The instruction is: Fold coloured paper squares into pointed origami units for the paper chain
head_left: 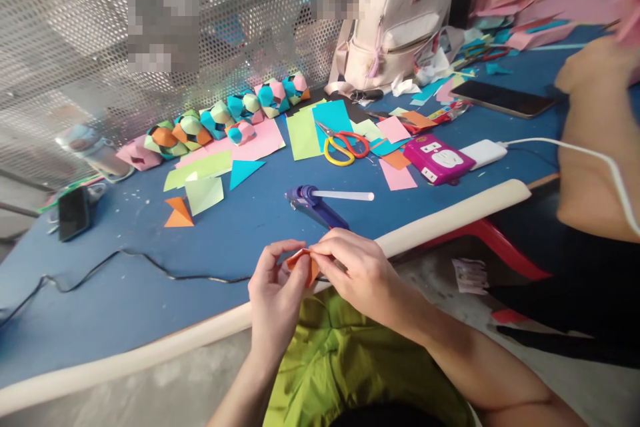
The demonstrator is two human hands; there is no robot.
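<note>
A small folded piece of orange paper [313,271] is pinched between my two hands at the table's front edge. My left hand [277,287] grips its left side, thumb in front and fingers behind. At its upper right corner, the thumb and fingertips of my right hand [353,267] press together. Just beyond my hands lies a blue glue gun [325,213] with a white glue stick [345,195] jutting from it. Farther left are an orange folded piece [179,213], a pale green square [205,193] and a blue triangle [245,173].
Folded paper balls [215,121] line the mesh panel. Scissors [345,147] lie among paper sheets, near a purple power adapter [439,159]. A black cord [150,260] crosses the table's left. A backpack [395,20] stands behind; another person's arm [590,140] is at right.
</note>
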